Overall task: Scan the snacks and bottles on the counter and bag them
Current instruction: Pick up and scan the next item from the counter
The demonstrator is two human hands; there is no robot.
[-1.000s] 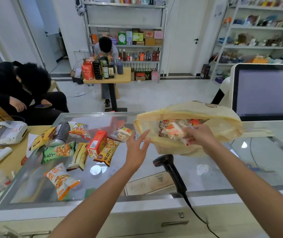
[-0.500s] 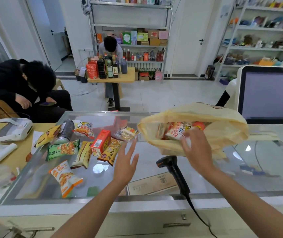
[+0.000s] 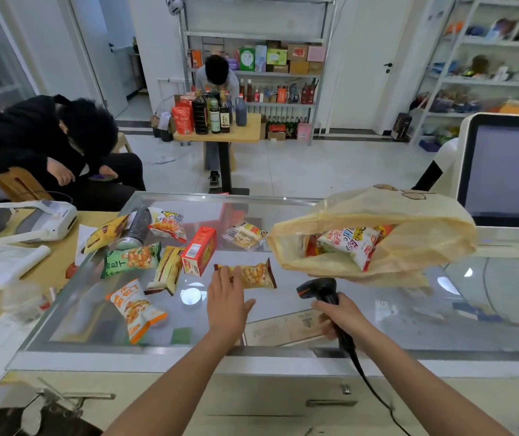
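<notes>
Your left hand (image 3: 227,298) lies on the yellow snack packet (image 3: 253,275). The packet rests flat on the glass surface (image 3: 393,313). It is just right of the red carton (image 3: 200,254) and near the open mouth of the bag (image 3: 424,234).

This packet looks light, soft and puffed up with air. Its wrapper is shiny, so it will likely slide on the glass if you only push it. The bits inside could break if you squeeze hard. I think the best place to take hold is one flat sealed end. You could also hold it across the middle, with your thumb under one long edge. Then turn the bar code side up.

The grip of your left hand is spread apart. The fingers are straight and lie over the packet's left end, and the thumb sticks out to the side. It touches the packet but does not hold it.

The grip of your right hand (image 3: 341,317) is wrapped tight round the handle of the scanner (image 3: 316,286). The scanner's head points toward the packet.

The bag already has a white snack (image 3: 351,243) inside. More snacks and a dark bottle (image 3: 135,226) wait on the left.
</notes>
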